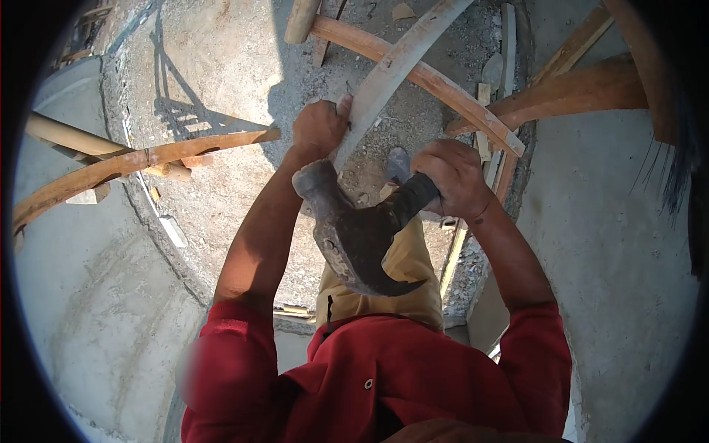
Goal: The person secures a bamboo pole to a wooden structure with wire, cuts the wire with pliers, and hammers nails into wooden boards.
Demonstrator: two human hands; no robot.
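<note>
A claw hammer (351,240) with a worn dark metal head is raised in front of my body. My right hand (454,176) is wrapped round its black-wrapped handle, the curved claw pointing down toward my lap and the striking face toward my left forearm. Ahead and to the left, my left hand (320,127) is closed at the near end of a long pale plank (395,66), with the thumb along its edge. The fingers on the plank's far side are partly hidden. That plank runs away up and to the right, crossing a reddish wooden beam (436,85).
Wooden pieces stand at the right, including a thick timber (583,88). At the left a board (170,151) lies across round poles (74,136). Concrete walls (140,295) flank the gravelly ground (221,66). A shoe (396,164) shows below my right hand.
</note>
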